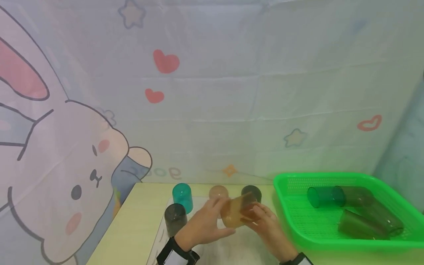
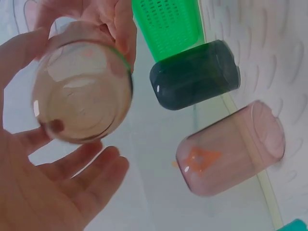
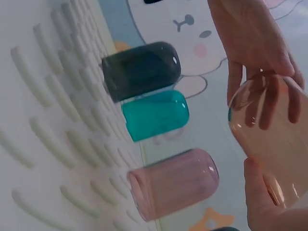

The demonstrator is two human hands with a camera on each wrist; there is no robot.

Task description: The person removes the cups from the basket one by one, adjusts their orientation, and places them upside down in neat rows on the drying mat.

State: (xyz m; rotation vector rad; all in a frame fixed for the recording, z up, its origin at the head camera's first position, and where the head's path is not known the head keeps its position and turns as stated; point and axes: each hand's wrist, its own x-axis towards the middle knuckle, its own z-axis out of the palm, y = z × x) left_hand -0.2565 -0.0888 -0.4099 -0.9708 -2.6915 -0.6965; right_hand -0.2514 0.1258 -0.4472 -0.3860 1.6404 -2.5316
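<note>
Both hands hold an amber see-through cup [image 1: 232, 213] tilted above the table. My left hand [image 1: 207, 222] has its thumb and fingers around the rounded closed end, and some fingers show through the wall in the right wrist view. At the other end, my right hand [image 1: 266, 224] grips the cup with its thumb and fingers. Just behind them stand a pink cup [image 2: 231, 149] and a dark cup [image 2: 195, 74], closed ends up. Left of my left hand are a teal cup [image 1: 182, 198] and a dark grey cup [image 1: 175, 219].
A green plastic basket [image 1: 285, 206] stands on the right, with several cups lying inside, among them a teal cup [image 1: 322, 197] and a brownish cup [image 1: 361, 224]. A pale printed sheet [image 1: 238, 250] lies under the standing cups. A printed cloth [image 1: 212, 140] hangs behind the table.
</note>
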